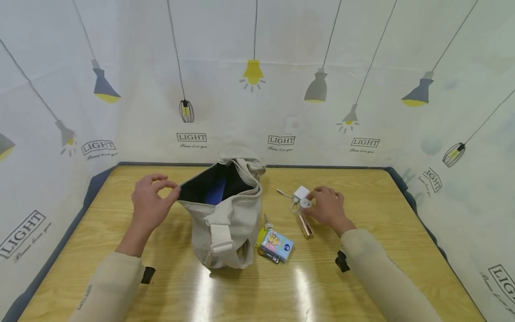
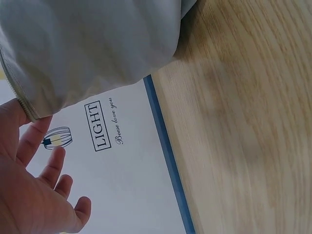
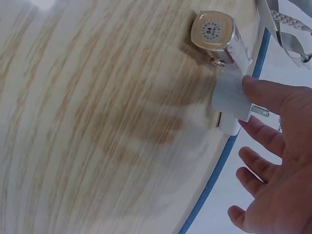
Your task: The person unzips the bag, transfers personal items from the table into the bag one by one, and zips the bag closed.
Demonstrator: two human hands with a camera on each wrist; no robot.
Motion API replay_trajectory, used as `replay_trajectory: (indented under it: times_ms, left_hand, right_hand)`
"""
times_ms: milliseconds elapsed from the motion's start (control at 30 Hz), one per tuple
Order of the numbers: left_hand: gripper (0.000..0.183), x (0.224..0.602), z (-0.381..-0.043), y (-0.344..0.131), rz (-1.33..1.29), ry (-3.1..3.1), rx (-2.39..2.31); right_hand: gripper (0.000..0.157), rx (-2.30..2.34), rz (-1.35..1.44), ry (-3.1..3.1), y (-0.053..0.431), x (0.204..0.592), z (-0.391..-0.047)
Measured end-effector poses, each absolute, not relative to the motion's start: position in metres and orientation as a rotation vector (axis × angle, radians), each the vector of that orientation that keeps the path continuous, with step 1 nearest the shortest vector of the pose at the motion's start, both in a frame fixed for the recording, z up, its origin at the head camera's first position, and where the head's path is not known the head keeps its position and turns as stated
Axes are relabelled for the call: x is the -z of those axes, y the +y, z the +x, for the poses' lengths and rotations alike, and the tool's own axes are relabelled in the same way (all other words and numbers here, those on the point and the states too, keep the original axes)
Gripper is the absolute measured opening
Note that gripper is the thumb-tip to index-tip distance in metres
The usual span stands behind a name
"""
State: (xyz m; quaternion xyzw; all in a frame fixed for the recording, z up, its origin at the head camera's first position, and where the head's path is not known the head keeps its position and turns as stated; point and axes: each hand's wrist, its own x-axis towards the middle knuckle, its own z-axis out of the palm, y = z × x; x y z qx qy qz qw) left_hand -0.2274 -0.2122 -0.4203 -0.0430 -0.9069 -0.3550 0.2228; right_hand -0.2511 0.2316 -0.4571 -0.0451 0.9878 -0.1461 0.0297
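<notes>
A beige fabric bag [image 1: 237, 219] stands on the table with its mouth wide and a dark lining showing. Something blue [image 1: 215, 191] is visible inside. My left hand [image 1: 152, 199] pinches the left corner of the bag's zippered edge [image 2: 24, 100] between thumb and index finger, the other fingers loosely spread. To the bag's right, my right hand [image 1: 327, 208] pinches a white charger plug [image 3: 231, 96] with metal prongs between thumb and index finger. Beside that plug lie another white block [image 1: 301, 192] and a short white cable [image 1: 284, 193].
A shiny rose-gold lipstick tube [image 1: 306, 226] lies just below the right hand. Close to the bag's right side are a light-blue tissue pack [image 1: 277, 245], a key [image 1: 268, 222] and a dark packet [image 1: 268, 255]. White printed sheeting [image 1: 237, 112] rises behind the wooden table [image 1: 362, 277].
</notes>
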Motion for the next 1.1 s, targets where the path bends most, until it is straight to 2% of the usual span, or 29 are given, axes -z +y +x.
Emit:
replay_trajectory:
  times_ms: [200,500,767,1100]
  left_hand:
    - [0.017,0.420,-0.227,-0.210,-0.109,-2.523,0.971]
    - [0.017,0.421,-0.227,-0.212,-0.101,-2.525,0.976]
    - [0.017,0.420,-0.226,-0.211,-0.101,-2.513,0.987]
    - [0.017,0.420,-0.227,-0.211,-0.100,-2.504,0.979]
  right_hand:
    - [0.034,0.469,-0.131,3.046,0.234,0.459,-0.252]
    - [0.042,0.464,-0.170,3.083,0.235,0.448,-0.254]
    - [0.040,0.521,-0.252,3.166,0.228,0.419,-0.261]
    - [0.042,0.638,-0.383,3.178,0.192,0.368,-0.274]
